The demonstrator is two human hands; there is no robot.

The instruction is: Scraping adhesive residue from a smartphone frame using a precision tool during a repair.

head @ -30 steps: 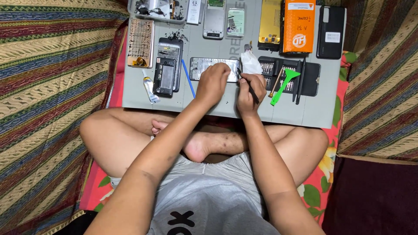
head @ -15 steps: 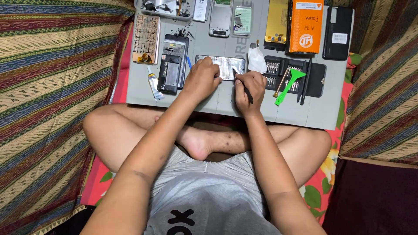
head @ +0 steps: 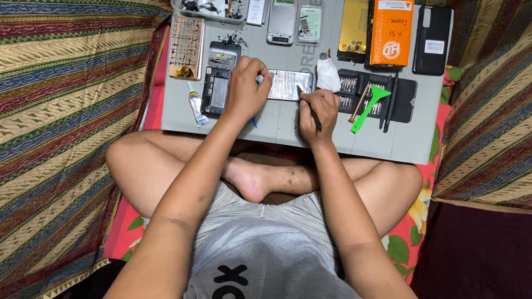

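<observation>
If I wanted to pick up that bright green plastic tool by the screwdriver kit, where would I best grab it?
Probably by the long narrow handle of the green tool, pinched across its width from above at the lower end, which lies on bare grey mat. It lies flat and slanted, its wide forked head resting on the black bit case among other tools, so that end is crowded.

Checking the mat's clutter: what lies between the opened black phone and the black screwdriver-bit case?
In the head view, the silvery phone panel lies between them, held by the left hand, with white tissue beside it.
</observation>
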